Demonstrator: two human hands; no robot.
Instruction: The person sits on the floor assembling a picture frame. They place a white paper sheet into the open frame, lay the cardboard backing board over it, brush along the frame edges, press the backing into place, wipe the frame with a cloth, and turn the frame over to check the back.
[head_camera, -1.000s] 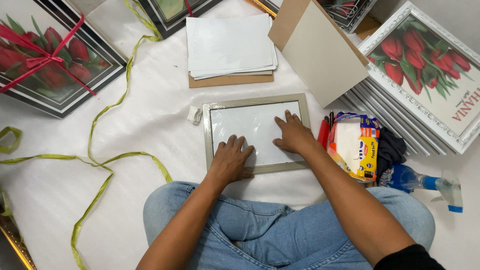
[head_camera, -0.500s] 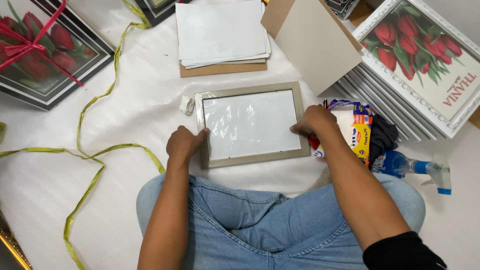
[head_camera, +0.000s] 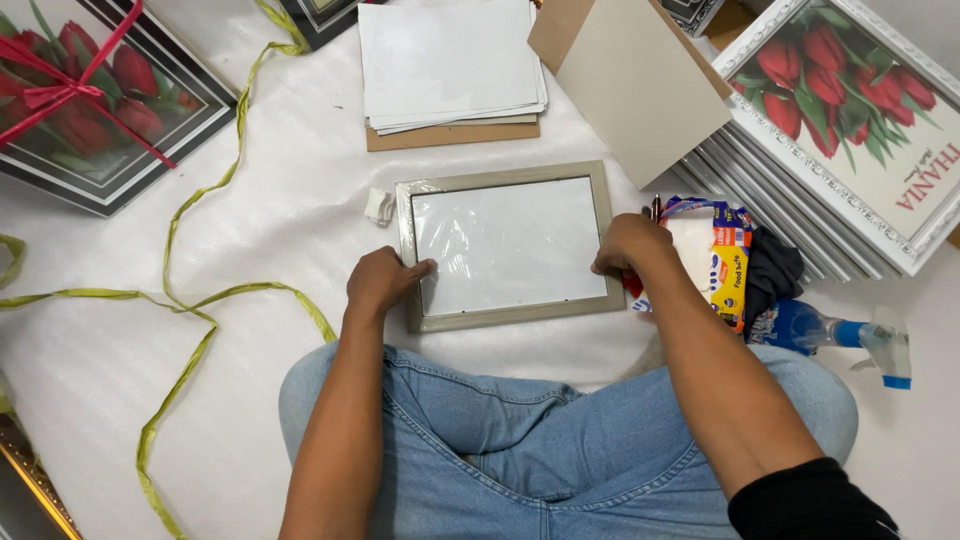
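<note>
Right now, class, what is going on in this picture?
A person in jeans sits cross-legged on a white sheet, gripping a grey picture frame by both side edges: left hand on its left edge, right hand on its right. The frame lies flat, wrapped in clear film. A stack of white sheets, framed tulip prints and a blue spray bottle lie around.

Between the fingers (head_camera: 420, 268) a pale grey-beige picture frame (head_camera: 505, 318) with a white centre, beyond them white sheets (head_camera: 450, 60) on brown board, red tulip prints (head_camera: 850, 100), yellow-green ribbon (head_camera: 200, 300), blue jeans (head_camera: 520, 440) below
</note>
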